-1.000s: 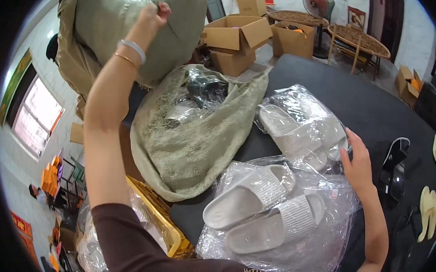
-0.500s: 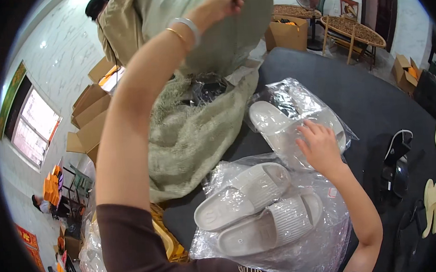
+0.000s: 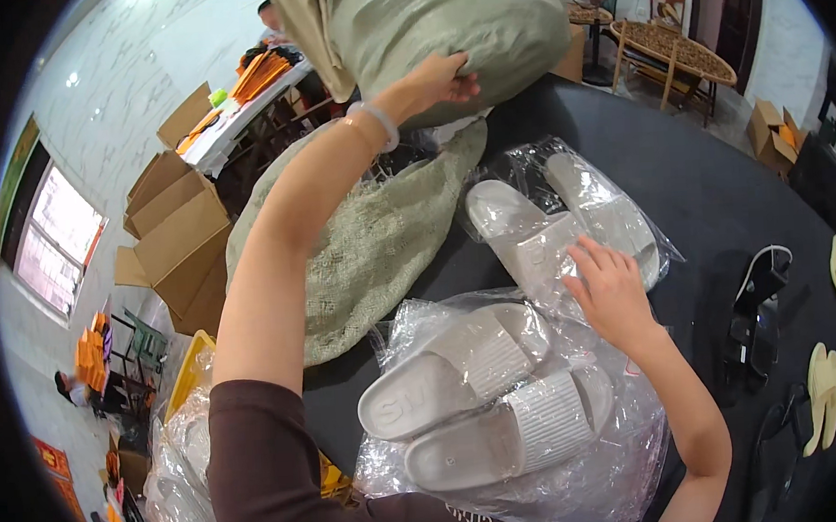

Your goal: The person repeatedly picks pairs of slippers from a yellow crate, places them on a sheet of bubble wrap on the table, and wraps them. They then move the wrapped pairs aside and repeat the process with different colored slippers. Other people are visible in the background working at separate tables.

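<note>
My left hand (image 3: 444, 80) reaches across to a large, full green-grey woven sack (image 3: 490, 21) at the far side, its fingers curled against the fabric as if gripping it. A slack, open woven sack (image 3: 380, 253) lies under my left forearm. With fingers spread, my right hand (image 3: 613, 293) rests on the lower part of a pair of light grey slippers (image 3: 525, 232) in clear plastic. Nearer to me, a second pair of grey ribbed slippers (image 3: 473, 405) lies on clear plastic bags (image 3: 581, 489).
The dark table (image 3: 707, 189) holds black sandals (image 3: 761, 314) and pale yellow slippers (image 3: 825, 396) on the right. Open cardboard boxes (image 3: 186, 254), a yellow container (image 3: 189, 367) and plastic-wrapped items (image 3: 179, 472) stand left. Behind are a white table (image 3: 231, 129) and a woven-top table (image 3: 667, 54).
My left hand has come lower and nearer, against the full sack. The sack and the person in beige beside it have shifted, uncovering a table behind. My right hand stays on the slippers.
</note>
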`<state>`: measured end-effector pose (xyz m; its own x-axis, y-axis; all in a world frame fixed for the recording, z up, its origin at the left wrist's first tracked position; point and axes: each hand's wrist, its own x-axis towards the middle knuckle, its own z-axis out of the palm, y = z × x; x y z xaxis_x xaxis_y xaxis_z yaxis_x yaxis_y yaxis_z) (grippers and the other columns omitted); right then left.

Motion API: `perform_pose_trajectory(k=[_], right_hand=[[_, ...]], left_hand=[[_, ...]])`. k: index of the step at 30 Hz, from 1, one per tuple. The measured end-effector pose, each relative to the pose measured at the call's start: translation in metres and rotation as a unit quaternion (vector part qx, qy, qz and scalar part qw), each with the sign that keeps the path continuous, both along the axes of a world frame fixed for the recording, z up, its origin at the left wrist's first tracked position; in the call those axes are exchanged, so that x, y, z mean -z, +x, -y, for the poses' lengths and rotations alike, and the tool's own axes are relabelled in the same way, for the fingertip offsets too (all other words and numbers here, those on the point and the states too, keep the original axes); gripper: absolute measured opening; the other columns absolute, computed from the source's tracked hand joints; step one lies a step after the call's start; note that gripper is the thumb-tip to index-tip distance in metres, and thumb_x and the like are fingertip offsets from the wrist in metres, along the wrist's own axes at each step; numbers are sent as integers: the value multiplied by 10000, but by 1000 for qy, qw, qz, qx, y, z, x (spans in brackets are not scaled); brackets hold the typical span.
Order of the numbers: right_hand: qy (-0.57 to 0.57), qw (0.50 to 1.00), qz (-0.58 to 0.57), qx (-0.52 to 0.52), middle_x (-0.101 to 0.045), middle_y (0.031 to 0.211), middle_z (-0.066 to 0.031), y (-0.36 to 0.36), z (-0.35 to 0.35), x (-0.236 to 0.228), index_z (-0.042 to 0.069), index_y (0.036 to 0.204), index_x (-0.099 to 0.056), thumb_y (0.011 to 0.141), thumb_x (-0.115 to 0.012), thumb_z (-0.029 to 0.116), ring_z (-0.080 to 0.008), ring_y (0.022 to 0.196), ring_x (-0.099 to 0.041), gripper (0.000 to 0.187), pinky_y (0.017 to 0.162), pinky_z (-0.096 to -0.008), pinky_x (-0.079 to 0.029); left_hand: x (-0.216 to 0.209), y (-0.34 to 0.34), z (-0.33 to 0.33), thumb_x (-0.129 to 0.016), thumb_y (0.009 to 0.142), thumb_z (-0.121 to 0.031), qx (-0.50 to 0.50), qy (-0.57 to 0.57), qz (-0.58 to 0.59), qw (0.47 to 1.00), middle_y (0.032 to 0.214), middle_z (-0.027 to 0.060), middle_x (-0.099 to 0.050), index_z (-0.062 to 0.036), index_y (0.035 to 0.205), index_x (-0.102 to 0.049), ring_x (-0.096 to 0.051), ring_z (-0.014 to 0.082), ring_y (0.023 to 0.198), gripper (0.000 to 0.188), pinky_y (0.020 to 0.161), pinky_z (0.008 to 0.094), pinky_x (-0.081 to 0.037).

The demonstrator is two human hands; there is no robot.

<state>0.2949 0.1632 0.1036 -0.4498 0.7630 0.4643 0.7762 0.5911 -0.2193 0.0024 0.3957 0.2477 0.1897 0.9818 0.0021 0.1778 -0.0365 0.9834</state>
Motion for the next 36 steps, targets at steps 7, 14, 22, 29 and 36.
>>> perform_pose_trajectory(k=[7, 14, 22, 29, 36], right_hand=[[-33, 999, 19, 0, -483, 1328, -131, 5, 5, -3, 53, 1250, -520, 890, -585, 269, -286, 1165, -493, 425, 986, -475, -342], [-38, 999, 28, -5, -465, 1346, -129, 3, 2, -1, 51, 1276, -499, 892, -582, 263, -297, 1185, -473, 446, 990, -486, -337], [-36, 999, 35, -11, -448, 1359, -135, -2, 2, -2, 47, 1277, -498, 881, -597, 249, -301, 1189, -465, 455, 993, -475, -331], [-32, 999, 34, -4, -443, 1358, -149, -2, 3, -2, 49, 1279, -497, 870, -609, 243, -311, 1187, -463, 466, 993, -470, -332], [-37, 998, 59, 4, -434, 1364, -156, 0, 6, -7, 52, 1277, -504, 859, -622, 238, -320, 1208, -450, 473, 999, -489, -329]], left_hand=[[98, -162, 66, -417, 848, -713, -109, 99, -695, 704, 1269, 269, -515, -36, 1425, -330, -376, 410, 1301, 894, 1056, 518, -291], [158, -260, 86, -528, 736, -761, -175, 16, -673, 719, 1285, 350, -446, 38, 1338, -397, -396, 456, 1263, 1008, 1037, 530, -306], [161, -310, 88, -677, 763, -521, -374, -34, -574, 728, 939, 222, -680, 56, 884, -691, -655, 365, 909, 591, 807, 423, -508], [153, -288, 113, -684, 772, -302, -347, -9, -477, 807, 857, 170, -691, -1, 872, -704, -661, 301, 825, 317, 745, 383, -513], [59, -276, 182, -632, 826, -244, -419, 5, 122, 900, 872, 87, -664, -13, 1000, -648, -631, 223, 808, 289, 721, 367, -493]])
